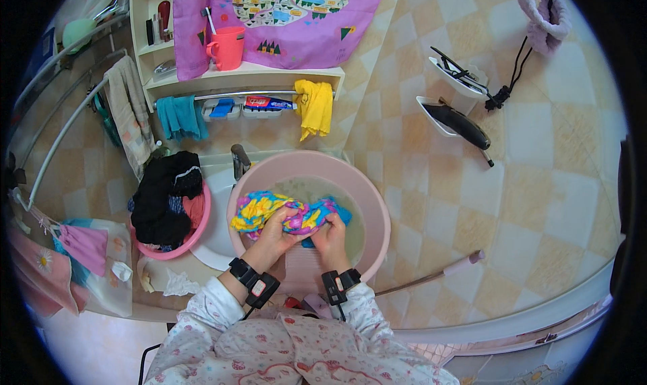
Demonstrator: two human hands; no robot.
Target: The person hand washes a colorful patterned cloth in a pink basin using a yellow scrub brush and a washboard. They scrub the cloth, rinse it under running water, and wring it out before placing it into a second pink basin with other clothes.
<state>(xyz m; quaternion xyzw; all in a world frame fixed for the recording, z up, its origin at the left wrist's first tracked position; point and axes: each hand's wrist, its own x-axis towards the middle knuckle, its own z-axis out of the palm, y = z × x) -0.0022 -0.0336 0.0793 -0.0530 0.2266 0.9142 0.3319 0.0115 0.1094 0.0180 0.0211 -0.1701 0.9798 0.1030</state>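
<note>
A bunched wet-looking cloth (pixel 256 208) in yellow, blue and magenta is held over the large pale pink basin (pixel 379 213). Around its middle my left hand (pixel 273 235) is closed, with the thumb on top. My right hand (pixel 329 235) grips the blue part of the same cloth, close beside the left. Cloudy water (pixel 350 240) stands in the basin below. A pink ribbed washboard (pixel 300 267) slopes down from the near rim beneath my wrists. Both wrists carry black strapped devices.
Left of the basin, a smaller pink tub (pixel 162 255) holds dark clothes (pixel 165 203) on a white sink (pixel 219 199). Behind rises a faucet (pixel 239 159). A shelf (pixel 269 77) carries a red mug (pixel 228 48); teal and yellow cloths hang from its rail. A hair dryer (pixel 465 125) hangs right.
</note>
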